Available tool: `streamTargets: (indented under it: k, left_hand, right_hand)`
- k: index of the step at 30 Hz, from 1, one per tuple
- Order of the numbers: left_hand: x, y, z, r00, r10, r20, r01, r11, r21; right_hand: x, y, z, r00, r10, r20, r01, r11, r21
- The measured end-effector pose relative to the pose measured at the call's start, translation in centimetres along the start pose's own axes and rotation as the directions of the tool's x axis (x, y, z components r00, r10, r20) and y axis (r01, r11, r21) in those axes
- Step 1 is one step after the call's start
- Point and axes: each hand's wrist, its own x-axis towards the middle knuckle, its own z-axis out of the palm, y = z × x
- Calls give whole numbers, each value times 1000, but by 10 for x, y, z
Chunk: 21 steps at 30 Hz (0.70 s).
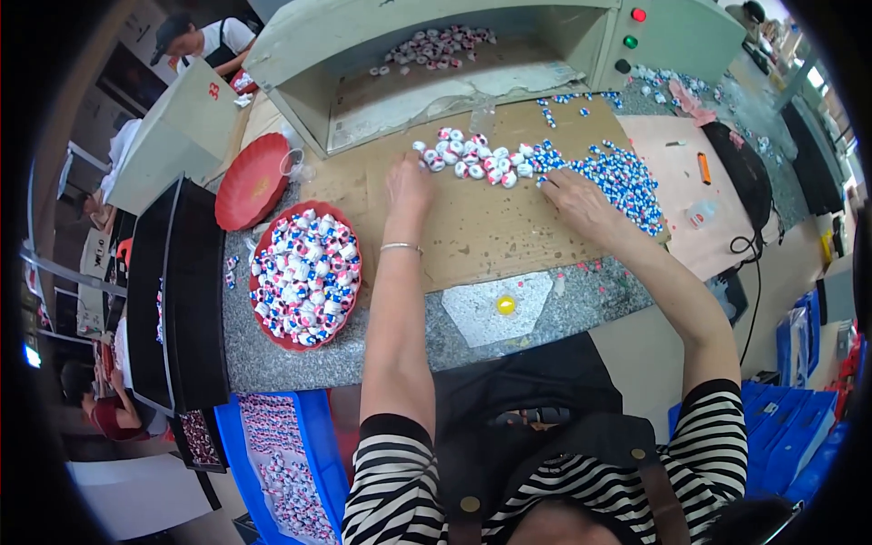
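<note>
On a sheet of brown cardboard point(454, 238), my left hand point(411, 186) is at the left end of a cluster of small white-and-pink rounded pieces point(472, 156). Its fingers are bent together at the nearest piece; what they hold, if anything, is hidden. My right hand point(579, 203) reaches in from the right, thumb and fingertips drawn together where the cluster meets a spread of smaller blue-and-white pieces point(622, 182). Whatever lies between those fingertips is too small to make out. A red scalloped bowl point(356, 304) left of my left forearm is heaped with pieces in white, pink and blue.
Behind the cardboard stands a pale green open-fronted machine point(318, 107) with more white-and-pink pieces point(440, 47) inside. A second red bowl point(238, 195) leans at the left. A yellow round object point(506, 305) and an orange cutter point(704, 168) lie on the bench. Blue bins point(234, 436) stand below.
</note>
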Motion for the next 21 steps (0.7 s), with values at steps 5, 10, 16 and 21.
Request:
streamTargets:
  k: [5,10,16,21]
  left_hand:
    - [-40,17,-33,958,-198,209,288,682,-672]
    - [-153,32,-50,859,68,508,510,-220,-832]
    - [-215,56,-61,817,18,576,522,-445,-727]
    - [-237,39,-68,855,93,511,513,-298,-805]
  right_hand:
    - [-11,-19,-14,977,204,-59,-182,946,267]
    - [-55,-38,-28,955,292,57,-292,885,363]
    - [-43,-42,-31,952,287,107,-304,927,217]
    - [-44,-98,-54,884,334,327,-465,691,553]
